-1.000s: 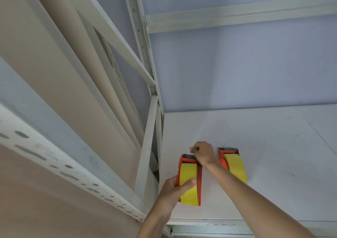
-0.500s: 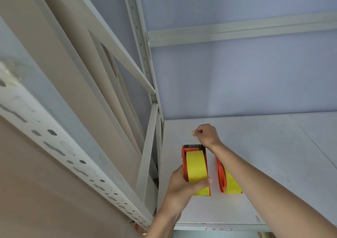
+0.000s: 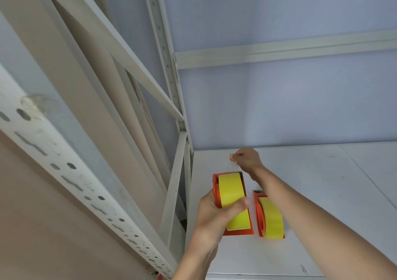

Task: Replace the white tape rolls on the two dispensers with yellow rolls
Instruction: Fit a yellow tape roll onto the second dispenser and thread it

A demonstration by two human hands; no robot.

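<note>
Nearest, the left hand (image 3: 217,215) grips the left dispenser (image 3: 233,204) on the shelf (image 3: 322,193), thumb pressed across its yellow roll (image 3: 233,193); just beside it the right dispenser (image 3: 268,217) stands unheld, a yellow roll (image 3: 271,219) already on it; farther back, the right hand (image 3: 247,159) is curled, fingertips pinched beyond the cutter, probably on a drawn tape end, though that is too faint to tell. No white rolls show; judged so, both swaps look done, with only threading the left tape left.
</note>
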